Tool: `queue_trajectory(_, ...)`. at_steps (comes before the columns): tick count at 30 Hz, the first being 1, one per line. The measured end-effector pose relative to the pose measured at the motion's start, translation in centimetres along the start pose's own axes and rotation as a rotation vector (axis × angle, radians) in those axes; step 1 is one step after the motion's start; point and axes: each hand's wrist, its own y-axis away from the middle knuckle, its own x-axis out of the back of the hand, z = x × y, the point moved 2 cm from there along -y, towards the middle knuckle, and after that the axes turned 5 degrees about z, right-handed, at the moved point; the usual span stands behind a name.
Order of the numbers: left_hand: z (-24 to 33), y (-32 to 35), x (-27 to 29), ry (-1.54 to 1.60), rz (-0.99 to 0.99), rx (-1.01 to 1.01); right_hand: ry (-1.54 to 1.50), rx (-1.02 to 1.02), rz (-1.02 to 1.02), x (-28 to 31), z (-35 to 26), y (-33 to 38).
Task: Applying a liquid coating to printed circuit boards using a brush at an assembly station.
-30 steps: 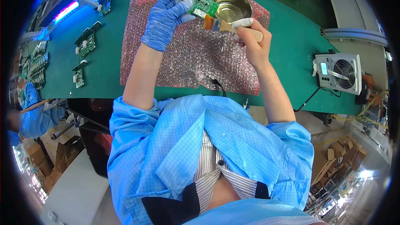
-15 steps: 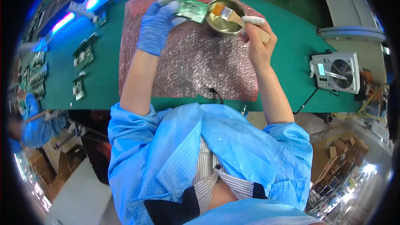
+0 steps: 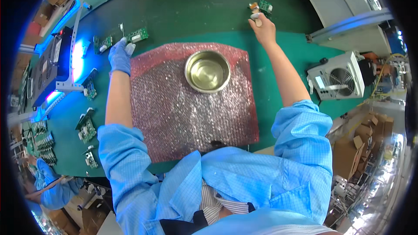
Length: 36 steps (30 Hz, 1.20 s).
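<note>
My left hand (image 3: 119, 56), in a blue glove with white fingertip covers, is closed on the near left edge of a green circuit board (image 3: 138, 35), beyond the top left corner of the pink bubble-wrap sheet (image 3: 187, 117). Another circuit board (image 3: 102, 44) lies just left of those fingers. Far off to the right, my bare right hand (image 3: 264, 30) grips a flat wooden-handled brush (image 3: 257, 18). Its bristles are beside a green circuit board (image 3: 265, 7); whether they touch it I cannot tell. On the bubble wrap stands a round metal bowl (image 3: 208, 91) with pale yellowish liquid inside.
A frame with glowing blue lights (image 3: 78, 61) stands at the left. Several more boards (image 3: 87, 129) lie along that side of the green bench (image 3: 283, 76). A white fan unit (image 3: 337, 77) sits at the right. At the lower left, another person's blue sleeve (image 3: 58, 191) shows.
My hands have moved apart from around the bowl. The left has carried the board leftward, and the right has taken the brush away from the bowl to the far right board. The view has shifted.
</note>
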Motion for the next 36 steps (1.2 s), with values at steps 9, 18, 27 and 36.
queue_trajectory(9,-0.9,8.9,3.6,0.050,-0.053,-0.004,0.427,0.230,0.025,-2.0,3.4,-5.3)
queue_trajectory(18,1.2,13.6,6.0,-0.175,-0.038,-0.096,0.235,0.244,-0.070,-5.8,0.4,-5.0)
queue_trajectory(27,0.5,18.7,-0.6,-0.656,-0.224,-0.726,-0.668,0.027,-0.184,-5.0,-17.3,2.4)
queue_trajectory(36,-1.8,22.5,1.4,-0.904,-0.170,-0.722,-0.829,0.006,-0.244,-2.4,-25.6,13.5)
